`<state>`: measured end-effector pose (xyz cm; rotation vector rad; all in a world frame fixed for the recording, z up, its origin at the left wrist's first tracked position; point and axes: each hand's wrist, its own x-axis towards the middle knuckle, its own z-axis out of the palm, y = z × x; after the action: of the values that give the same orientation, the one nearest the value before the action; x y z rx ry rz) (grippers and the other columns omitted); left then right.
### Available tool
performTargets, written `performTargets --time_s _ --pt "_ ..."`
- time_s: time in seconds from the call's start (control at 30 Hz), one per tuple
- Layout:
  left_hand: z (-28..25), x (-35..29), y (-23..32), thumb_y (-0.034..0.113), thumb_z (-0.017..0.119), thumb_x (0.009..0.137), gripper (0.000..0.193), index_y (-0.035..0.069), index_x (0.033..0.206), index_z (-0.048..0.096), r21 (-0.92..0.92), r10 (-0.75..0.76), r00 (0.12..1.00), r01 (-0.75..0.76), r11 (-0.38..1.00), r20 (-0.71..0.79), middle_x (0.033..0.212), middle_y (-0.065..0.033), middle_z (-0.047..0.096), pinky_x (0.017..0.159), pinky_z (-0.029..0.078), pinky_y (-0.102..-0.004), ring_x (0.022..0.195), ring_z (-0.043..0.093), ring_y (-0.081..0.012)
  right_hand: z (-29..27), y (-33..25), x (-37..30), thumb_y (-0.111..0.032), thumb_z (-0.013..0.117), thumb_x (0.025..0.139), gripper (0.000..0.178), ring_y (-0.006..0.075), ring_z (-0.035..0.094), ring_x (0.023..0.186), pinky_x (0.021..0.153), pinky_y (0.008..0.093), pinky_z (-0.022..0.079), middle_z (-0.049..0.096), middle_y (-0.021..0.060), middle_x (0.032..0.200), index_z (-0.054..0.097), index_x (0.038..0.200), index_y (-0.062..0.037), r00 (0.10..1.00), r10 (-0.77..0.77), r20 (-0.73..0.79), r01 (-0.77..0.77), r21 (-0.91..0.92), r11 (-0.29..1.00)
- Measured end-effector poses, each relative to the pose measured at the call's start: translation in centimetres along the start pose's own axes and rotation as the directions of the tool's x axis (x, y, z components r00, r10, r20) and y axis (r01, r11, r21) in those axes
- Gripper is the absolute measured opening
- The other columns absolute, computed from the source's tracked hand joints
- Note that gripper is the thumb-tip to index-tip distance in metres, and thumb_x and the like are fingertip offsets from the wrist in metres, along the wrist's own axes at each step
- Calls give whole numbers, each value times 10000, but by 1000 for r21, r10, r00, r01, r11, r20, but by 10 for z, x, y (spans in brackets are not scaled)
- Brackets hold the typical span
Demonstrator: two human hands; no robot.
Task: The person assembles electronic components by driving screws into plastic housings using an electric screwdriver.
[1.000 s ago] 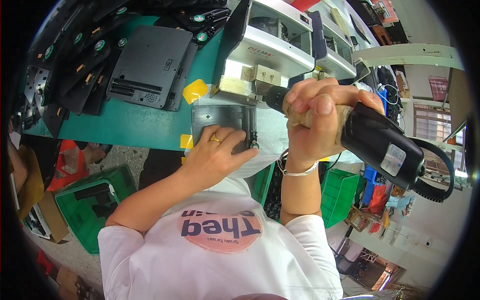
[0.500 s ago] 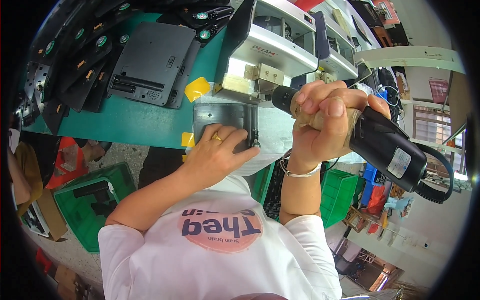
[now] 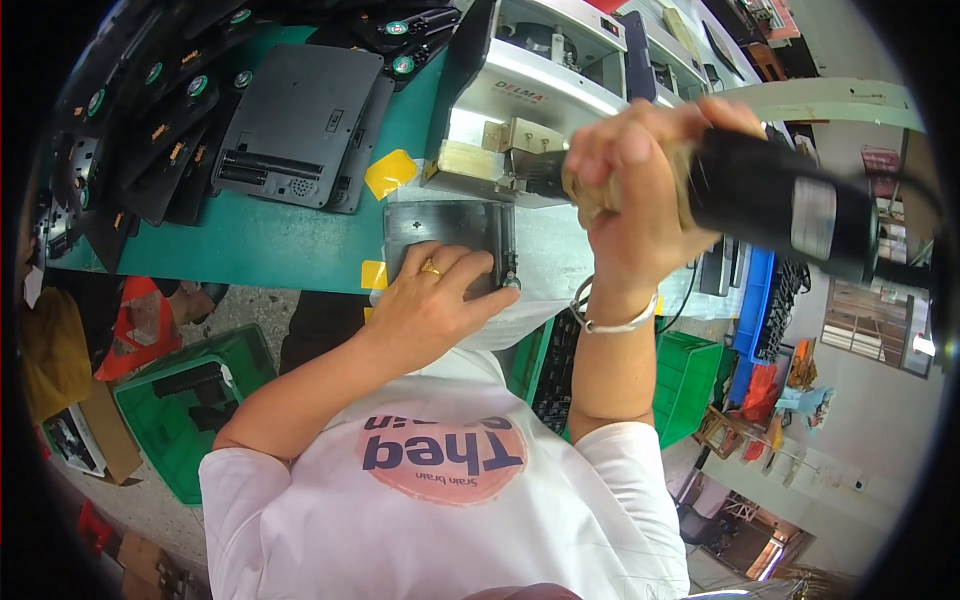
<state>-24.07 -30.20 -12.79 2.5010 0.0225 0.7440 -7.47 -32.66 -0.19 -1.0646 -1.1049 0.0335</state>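
Note:
My left hand (image 3: 432, 297) rests on a black plastic casing (image 3: 425, 222) at the near edge of the bench, holding it down with bent fingers on top and the thumb at its right edge. By the thumb is a small round part (image 3: 511, 281). My right hand (image 3: 640, 185) is wrapped round a black electric screwdriver (image 3: 770, 195) with tan tape on its grip. The tool is blurred and lies nearly level, its nose pointing left at the front of a silver screw feeder (image 3: 515, 115). Whether the bit touches the feeder, I cannot tell.
Finished-looking dark grey casings (image 3: 305, 105) lie stacked on the green mat (image 3: 250, 225), beside several black panels (image 3: 170, 150) with round green parts. Yellow sheets (image 3: 390, 173) lie near the feeder. Green crates (image 3: 190, 410) stand below, left and right. A person's arm shows at far left.
My right hand has risen a little, and the screwdriver has swung from a slant to nearly level, its nose shifting left and up at the feeder. My left hand stays on the casing.

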Motion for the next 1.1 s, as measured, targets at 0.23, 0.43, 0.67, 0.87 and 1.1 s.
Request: performTargets --time_s 0.23,0.43,0.67,0.87,1.1 --pt "-1 2 1 180 774 694 383 193 1065 683 -76 -32 999 34 997 25 1061 -51 559 898 386 -414 1013 540 -232 -10 -17 -6 34 604 864 456 177 503 512 471 349 463 546 91 721 398 1265 -31 982 171 79 -174 28 984" --pt "-8 4 2 174 781 700 405 131 1058 597 -150 -140 990 140 979 10 1095 -44 544 914 392 -420 1040 535 -257 -32 -45 -48 31 679 846 520 159 492 510 457 313 459 537 63 700 389 1252 -114 978 207 19 -203 295 934" --pt "-7 4 2 178 777 707 378 176 1070 672 -82 -90 995 94 992 48 1112 -43 522 906 399 -426 1072 521 -256 -34 -49 -86 -15 698 853 486 173 482 483 458 336 460 510 57 658 388 1212 -118 955 279 -99 -255 203 945" --pt "-6 4 4 183 773 715 353 188 1059 694 -68 -109 992 113 991 61 1116 -44 518 906 399 -424 1083 512 -255 -37 -46 -92 -26 705 853 481 177 483 480 465 343 464 507 59 653 384 1198 -121 954 269 -133 -239 208 949" --pt "-6 5 4 189 773 720 345 190 1056 695 -66 -113 992 117 991 54 1114 -43 518 909 399 -419 1088 511 -254 -35 -43 -93 -17 706 847 490 182 486 484 469 343 470 516 61 658 374 1192 -125 955 269 -126 -240 208 948"
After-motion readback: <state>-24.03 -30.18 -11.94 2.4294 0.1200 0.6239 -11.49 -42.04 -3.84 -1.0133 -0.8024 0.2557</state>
